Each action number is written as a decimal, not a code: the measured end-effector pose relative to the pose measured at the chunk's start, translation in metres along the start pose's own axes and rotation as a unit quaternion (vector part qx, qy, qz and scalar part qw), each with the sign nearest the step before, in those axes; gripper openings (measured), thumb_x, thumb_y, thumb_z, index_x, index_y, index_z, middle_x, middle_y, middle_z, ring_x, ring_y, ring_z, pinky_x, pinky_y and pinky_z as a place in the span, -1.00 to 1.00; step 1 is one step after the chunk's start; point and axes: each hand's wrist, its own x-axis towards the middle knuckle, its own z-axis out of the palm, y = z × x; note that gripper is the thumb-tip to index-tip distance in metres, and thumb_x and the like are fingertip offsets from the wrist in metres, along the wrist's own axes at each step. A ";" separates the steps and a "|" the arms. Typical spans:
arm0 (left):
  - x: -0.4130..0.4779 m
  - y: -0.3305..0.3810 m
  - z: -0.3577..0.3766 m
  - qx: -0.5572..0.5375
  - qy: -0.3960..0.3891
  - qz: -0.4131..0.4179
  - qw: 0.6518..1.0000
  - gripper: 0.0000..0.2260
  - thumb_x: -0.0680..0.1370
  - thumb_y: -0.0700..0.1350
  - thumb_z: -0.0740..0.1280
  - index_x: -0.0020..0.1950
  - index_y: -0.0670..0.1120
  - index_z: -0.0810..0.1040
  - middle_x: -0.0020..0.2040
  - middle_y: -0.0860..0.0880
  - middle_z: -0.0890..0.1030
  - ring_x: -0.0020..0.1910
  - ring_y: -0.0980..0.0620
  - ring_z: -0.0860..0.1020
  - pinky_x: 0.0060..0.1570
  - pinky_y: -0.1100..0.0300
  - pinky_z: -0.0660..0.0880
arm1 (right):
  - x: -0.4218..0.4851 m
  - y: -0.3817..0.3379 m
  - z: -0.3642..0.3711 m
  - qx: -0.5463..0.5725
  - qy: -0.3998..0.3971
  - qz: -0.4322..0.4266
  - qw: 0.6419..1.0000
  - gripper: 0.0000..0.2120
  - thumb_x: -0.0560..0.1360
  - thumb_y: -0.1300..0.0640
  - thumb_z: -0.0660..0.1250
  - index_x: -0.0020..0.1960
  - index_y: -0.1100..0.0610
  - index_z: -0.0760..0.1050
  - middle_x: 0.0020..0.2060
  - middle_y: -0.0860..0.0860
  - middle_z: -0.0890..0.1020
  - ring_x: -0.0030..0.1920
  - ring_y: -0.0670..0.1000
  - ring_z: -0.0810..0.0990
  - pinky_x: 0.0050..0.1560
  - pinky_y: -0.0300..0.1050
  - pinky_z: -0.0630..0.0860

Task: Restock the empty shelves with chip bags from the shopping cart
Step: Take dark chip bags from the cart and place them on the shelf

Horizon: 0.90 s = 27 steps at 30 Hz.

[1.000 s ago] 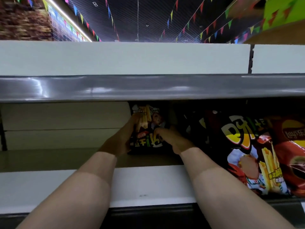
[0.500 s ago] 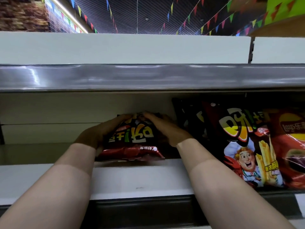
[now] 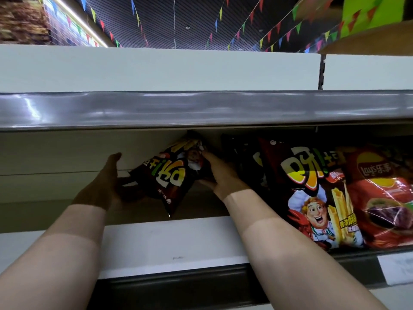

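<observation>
At far left, pale shelf (image 3: 156, 242) board under a grey rail (image 3: 201, 108). Next along, the left hand (image 3: 105, 186), palm turned rightward, fingers (image 3: 115, 158) straight and apart, clamped on nothing; touching the bag's lower left edge or just short of it, hard to tell in the shadow. Just right of that palm, the chip bag (image 3: 169, 175): dark, lettering upside down, tilted, long axis slanting from a low corner near the shelf's front up and rightward to an end close under the rail. Raised off the board for most of its length, by the look of it; whether the low corner rests there, cannot tell. At its upper right end, the right hand (image 3: 221, 177), fingers (image 3: 209, 156) curled over the top and thumb beneath, clamped on the bag. Probably mid-placement, with turning upright yet to do and the left palm nearest the low end for that swing. Further right, just beside the right wrist, an upright chef bag (image 3: 312, 198) and a red bag (image 3: 384, 198) on the same shelf; little room on that side, so better to pivot leftward.
</observation>
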 end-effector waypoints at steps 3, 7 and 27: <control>-0.007 -0.002 0.006 0.062 -0.090 -0.009 0.994 -0.40 0.35 0.26 0.39 0.19 -0.16 0.54 0.04 -0.26 0.66 -0.04 -0.25 0.64 -0.16 -0.16 0.60 | 0.001 0.002 -0.001 0.001 0.013 -0.008 1.000 -0.47 0.54 0.09 0.37 0.46 0.13 0.32 0.36 0.16 0.46 0.31 0.16 0.48 -0.17 -0.11 0.53; -0.005 -0.008 0.008 0.108 -0.079 0.029 0.991 -0.42 0.36 -0.03 0.42 0.36 -0.15 0.48 0.04 -0.20 0.66 -0.04 -0.20 0.63 -0.32 -0.08 0.62 | 0.005 -0.003 -0.009 -0.060 0.012 -0.007 0.998 -0.43 0.52 0.01 0.38 0.46 0.14 0.33 0.38 0.15 0.44 0.34 0.16 0.44 0.23 0.04 0.48; -0.004 0.000 0.011 -0.067 -0.200 0.082 0.974 -0.52 0.45 0.15 0.31 0.22 -0.15 0.53 -0.16 -0.23 0.70 -0.29 -0.19 0.69 -0.46 -0.05 0.60 | 0.015 0.007 -0.010 -0.197 -0.034 0.020 0.980 -0.33 0.26 -0.27 0.50 0.23 0.12 0.57 0.14 0.13 0.65 0.08 0.12 0.64 0.11 -0.03 0.59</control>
